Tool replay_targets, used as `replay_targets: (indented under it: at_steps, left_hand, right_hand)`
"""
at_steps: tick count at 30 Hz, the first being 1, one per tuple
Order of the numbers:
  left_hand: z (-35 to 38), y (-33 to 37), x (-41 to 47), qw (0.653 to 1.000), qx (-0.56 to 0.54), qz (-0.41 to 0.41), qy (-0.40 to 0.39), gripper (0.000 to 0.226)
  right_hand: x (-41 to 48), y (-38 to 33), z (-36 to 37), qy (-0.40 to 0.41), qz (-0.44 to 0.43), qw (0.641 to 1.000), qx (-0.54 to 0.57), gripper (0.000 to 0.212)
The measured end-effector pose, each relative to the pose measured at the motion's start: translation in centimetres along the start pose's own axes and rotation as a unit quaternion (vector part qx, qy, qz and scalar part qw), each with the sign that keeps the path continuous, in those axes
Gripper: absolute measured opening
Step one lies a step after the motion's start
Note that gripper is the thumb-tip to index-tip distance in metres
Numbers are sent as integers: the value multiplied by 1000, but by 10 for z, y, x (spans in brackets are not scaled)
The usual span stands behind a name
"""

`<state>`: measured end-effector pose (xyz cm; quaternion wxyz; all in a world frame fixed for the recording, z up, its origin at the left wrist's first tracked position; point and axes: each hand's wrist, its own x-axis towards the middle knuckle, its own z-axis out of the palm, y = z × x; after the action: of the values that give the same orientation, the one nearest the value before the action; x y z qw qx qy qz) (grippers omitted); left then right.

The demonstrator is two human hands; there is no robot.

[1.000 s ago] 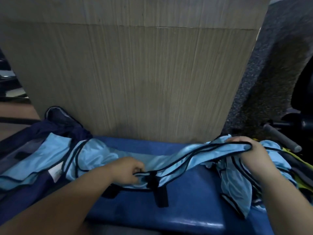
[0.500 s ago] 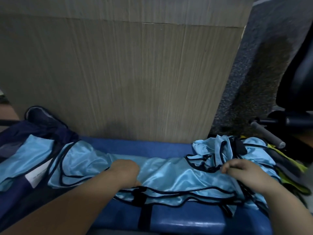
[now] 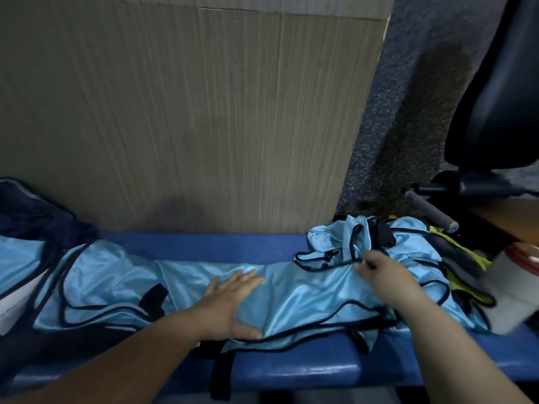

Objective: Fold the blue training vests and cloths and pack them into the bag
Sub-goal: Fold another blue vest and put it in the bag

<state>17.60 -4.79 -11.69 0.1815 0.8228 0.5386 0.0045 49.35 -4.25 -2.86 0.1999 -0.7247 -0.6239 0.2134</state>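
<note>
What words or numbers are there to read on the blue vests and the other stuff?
None: no word, number or sign can be read.
blue vest: plain shiny cloth with black trim, no print.
white patch at the left edge: too blurred to tell.

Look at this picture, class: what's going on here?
A person is flattening a light blue vest on a blue bench. The left hand presses flat on its middle. The right hand is at its bunched end, beside a heap of vests; blur hides whether it grips. A dark bag sits at the left end. This vest is spread out, not yet folded.
</note>
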Motion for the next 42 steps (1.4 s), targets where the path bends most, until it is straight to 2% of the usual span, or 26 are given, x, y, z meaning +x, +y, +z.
replay_targets:
  at_steps: [1,3,4,5,8,11,13,15,17,20,22,24,28,31,33,37,38,39,41,42]
  left_hand:
    - [0,1,-1,1000,-1,-5,5,119]
    - [1,1,-3,1000,-5,-16,17,108]
    - [1,2,-4,1000,-5,-21,16,104]
    - [1,3,-6,1000,-1,-23,10,101]
    - [2,7,-7,999,27,-19,-14,101]
    - [-1,12,-6,998,41,-25,-34,105]
    - [-3,16,-6,998,36,-28,-50,107]
    - [-5,20,-7,997,37,-30,-58,107]
    - [-7,24,-8,998,38,-14,-43,99]
    - [-8,31,-8,998,20,57,-19,79]
    - [-7,37,-8,995,-1,86,-55,68]
    - [-2,40,-8,990,29,104,-88,68]
    - [3,39,-5,990,47,97,-94,87]
    - [2,39,-6,995,11,72,-69,83]
    - [1,39,-6,997,-25,58,-32,76]
    - [-4,44,-4,991,-30,-9,128,108]
    - [-7,45,-2,987,-11,-35,154,103]
    - [-9,46,0,986,8,-52,158,88]
    - [-8,48,1,991,20,-65,114,50]
    - [-7,50,-1,995,19,-61,76,50]
  right_hand:
    - [1,2,-7,6,9,990,141,13]
    - [0,7,-23,32,30,935,352,23]
    - [1,11,-30,57,40,917,393,23]
    - [1,16,-35,85,47,917,388,22]
    - [2,26,-39,108,53,956,269,25]
    - [-4,12,-34,40,47,981,185,40]
    - [-7,2,-31,-14,36,998,44,53]
    - [-12,-6,-28,-51,38,993,-97,59]
    - [-16,-10,-26,-74,49,982,-167,62]
    - [-17,-10,-20,-103,61,965,-232,70]
    - [-15,-8,-16,-108,60,958,-260,67]
    - [-14,-7,-16,-110,53,958,-260,62]
    - [-10,-1,-29,-62,56,989,-125,56]
    - [-4,9,-45,-3,58,997,-55,41]
    - [-3,15,-50,-4,67,998,15,35]
    - [-2,22,-49,-38,50,988,142,22]
    - [-3,21,-48,-45,45,981,185,20]
    - [-5,20,-48,-51,41,970,234,16]
    - [-7,16,-52,-70,36,933,351,11]
    - [-8,13,-54,-81,31,907,413,13]
